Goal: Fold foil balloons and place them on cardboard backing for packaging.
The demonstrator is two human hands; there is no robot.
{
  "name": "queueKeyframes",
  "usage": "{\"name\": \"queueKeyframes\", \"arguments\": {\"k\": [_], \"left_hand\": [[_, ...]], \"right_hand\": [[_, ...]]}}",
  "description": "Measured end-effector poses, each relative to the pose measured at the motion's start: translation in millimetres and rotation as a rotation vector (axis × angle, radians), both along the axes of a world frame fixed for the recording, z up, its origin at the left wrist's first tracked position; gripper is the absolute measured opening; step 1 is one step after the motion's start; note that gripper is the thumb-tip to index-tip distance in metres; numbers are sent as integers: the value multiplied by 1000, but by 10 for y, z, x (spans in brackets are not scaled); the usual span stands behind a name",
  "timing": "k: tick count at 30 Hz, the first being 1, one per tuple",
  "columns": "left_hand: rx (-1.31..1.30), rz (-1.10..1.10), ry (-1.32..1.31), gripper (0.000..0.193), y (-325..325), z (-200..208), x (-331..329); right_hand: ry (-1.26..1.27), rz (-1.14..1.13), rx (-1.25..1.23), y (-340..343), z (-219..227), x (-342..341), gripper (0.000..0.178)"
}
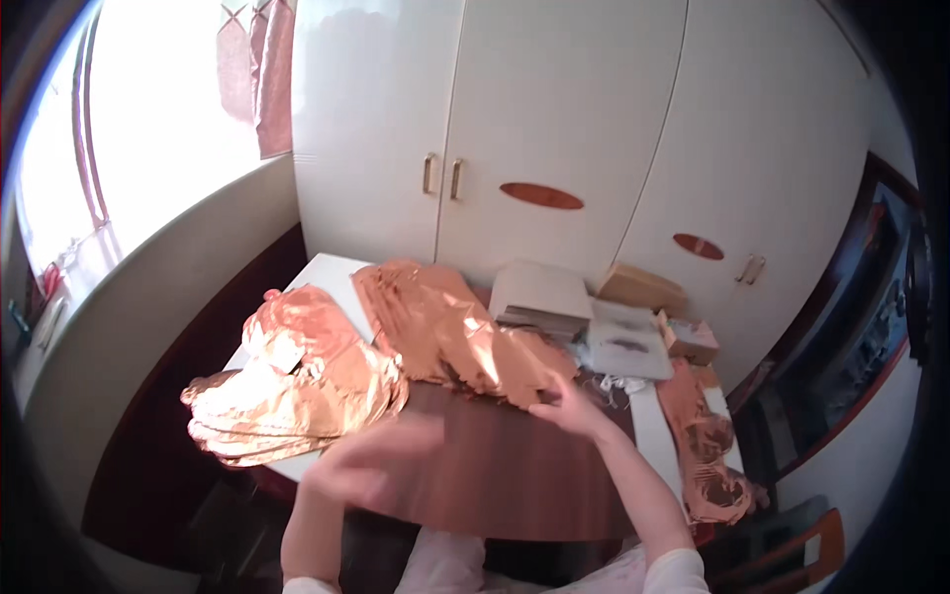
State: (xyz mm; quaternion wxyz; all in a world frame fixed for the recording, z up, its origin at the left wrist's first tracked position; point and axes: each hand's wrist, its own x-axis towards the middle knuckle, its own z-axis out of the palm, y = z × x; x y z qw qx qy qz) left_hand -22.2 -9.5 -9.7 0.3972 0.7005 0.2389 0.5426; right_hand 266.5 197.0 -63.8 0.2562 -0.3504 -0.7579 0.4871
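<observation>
Thin, crinkled copper-coloured foil sheets (445, 332) lie overlapped in a long stack across the far middle of the table. My right hand (572, 408) is at the near right corner of this stack, touching its edge, with thumb and forefinger apart. Over the brown board (515, 465) in front of me, my left hand (381, 460) is smeared by motion, and its fingers do not show clearly. Just beyond it, at the left, sits a puffy heap of shiny copper-coloured foil (307, 396), bright where window light strikes it.
Along the back right stand a stack of white sheets (539, 295), a cardboard box (641, 287), a clear plastic-looking packet (628, 340) and a small open box (690, 337). Torn copper-coloured scraps (708, 445) cover the right edge. A wooden chair (807, 554) stands at the lower right.
</observation>
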Motion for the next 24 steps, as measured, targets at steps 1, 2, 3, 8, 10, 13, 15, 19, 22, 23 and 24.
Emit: {"name": "queueKeyframes", "arguments": {"k": [1,2,3,8,10,13,15,19,22,23,24], "left_hand": [[-198,181,60,59,451,-164,58],[-355,426,81,52,652,-349,81],[-369,577,204,52,811,-594,-54],[-471,1041,890,59,1461,-1109,-582],[-443,1116,1059,58,1673,-1272,-723],[-518,1043,1042,48,1846,-1335,-697],[-455,1069,1040,45,1849,-1429,-753],[-240,1220,943,34,1802,-1563,-735],[-212,1222,995,32,1809,-1563,-674],[-183,1229,1009,33,1818,-1603,-691],[-153,1234,1023,33,1830,-1644,-704]], "right_hand": [[-405,-148,411,352,-340,313,90],[-499,-166,464,435,-574,305,92],[-588,-177,530,476,-714,244,94],[-716,-111,747,634,-938,-257,82],[-659,29,696,760,-1001,-382,73],[-595,61,787,856,-1027,-579,69],[-568,52,824,848,-1031,-815,68],[-583,43,754,845,-979,-1300,68],[-485,-38,822,821,-984,-1414,73],[-452,-56,880,830,-994,-1409,73],[-355,-88,954,901,-969,-1340,69]]}}
